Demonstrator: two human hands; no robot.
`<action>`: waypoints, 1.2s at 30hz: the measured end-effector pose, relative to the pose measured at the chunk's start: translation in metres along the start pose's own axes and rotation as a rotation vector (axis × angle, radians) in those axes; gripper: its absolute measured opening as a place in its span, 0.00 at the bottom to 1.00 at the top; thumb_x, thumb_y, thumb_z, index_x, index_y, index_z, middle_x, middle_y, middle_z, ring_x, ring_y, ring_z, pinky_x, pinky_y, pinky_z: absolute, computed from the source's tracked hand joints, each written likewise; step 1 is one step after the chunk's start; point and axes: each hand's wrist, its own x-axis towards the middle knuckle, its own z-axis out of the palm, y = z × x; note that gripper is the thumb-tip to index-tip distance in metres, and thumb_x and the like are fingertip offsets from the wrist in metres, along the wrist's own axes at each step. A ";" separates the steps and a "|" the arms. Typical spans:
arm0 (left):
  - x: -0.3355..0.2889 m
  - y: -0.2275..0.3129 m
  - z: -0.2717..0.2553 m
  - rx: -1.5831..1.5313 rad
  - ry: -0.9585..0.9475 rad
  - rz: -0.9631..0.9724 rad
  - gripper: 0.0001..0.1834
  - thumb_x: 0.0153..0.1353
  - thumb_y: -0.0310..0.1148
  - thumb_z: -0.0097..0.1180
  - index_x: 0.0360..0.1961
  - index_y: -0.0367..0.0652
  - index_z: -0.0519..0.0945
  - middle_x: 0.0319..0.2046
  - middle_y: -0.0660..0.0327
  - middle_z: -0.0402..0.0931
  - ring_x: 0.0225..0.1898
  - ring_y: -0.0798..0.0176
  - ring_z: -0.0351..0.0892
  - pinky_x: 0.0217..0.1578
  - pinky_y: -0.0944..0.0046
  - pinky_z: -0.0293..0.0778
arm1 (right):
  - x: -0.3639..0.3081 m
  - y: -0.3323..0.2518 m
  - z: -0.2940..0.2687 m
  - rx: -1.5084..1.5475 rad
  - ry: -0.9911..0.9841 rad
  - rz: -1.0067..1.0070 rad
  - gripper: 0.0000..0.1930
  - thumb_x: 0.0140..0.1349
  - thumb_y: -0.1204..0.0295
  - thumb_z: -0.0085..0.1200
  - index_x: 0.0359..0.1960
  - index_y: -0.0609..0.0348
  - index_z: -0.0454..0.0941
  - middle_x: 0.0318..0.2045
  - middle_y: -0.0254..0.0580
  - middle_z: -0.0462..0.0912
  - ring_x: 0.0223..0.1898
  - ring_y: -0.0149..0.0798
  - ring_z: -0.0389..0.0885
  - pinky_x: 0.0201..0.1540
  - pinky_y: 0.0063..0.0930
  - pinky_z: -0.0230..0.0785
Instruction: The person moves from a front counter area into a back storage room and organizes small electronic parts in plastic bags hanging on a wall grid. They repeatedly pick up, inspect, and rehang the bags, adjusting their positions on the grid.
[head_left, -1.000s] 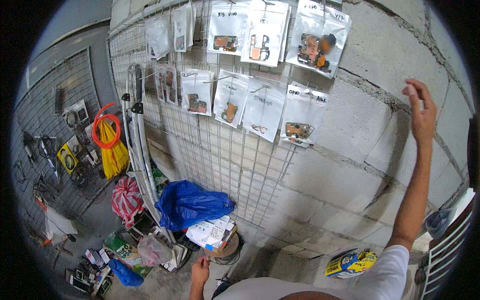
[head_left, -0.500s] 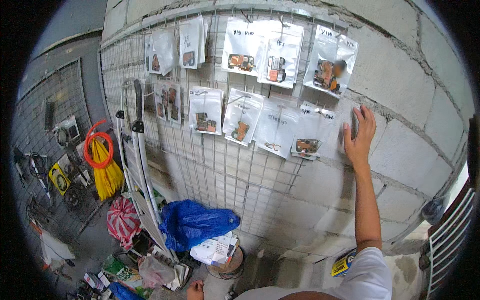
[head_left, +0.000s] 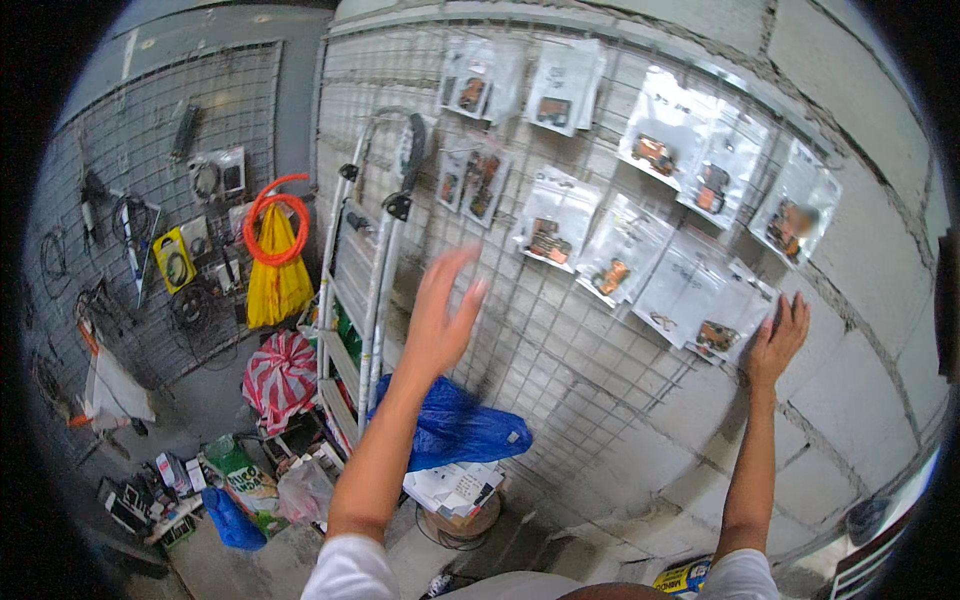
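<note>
Parts bag (head_left: 742,313), lower row, lies just L of R hand (head_left: 777,345) (nearer); long axis tilted. R fingers slightly apart, contact unclear; L hand (head_left: 442,322) spread.

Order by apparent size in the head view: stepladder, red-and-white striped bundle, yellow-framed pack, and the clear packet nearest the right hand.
1. Stepladder
2. Striped bundle and clear packet nearest the right hand: too alike to rank
3. Yellow-framed pack

The left hand (head_left: 443,318) has risen before the wire rack (head_left: 565,365), while the right hand (head_left: 779,343) has moved left to the lower rightmost bag (head_left: 742,307).
</note>
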 end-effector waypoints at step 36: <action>0.273 -0.069 0.118 0.184 0.267 0.242 0.35 0.57 0.25 0.46 0.70 0.47 0.66 0.73 0.55 0.60 0.74 0.49 0.56 0.72 0.46 0.51 | 0.004 -0.012 0.017 -0.118 0.048 -0.041 0.24 0.74 0.60 0.39 0.67 0.54 0.68 0.73 0.45 0.61 0.74 0.54 0.53 0.75 0.50 0.44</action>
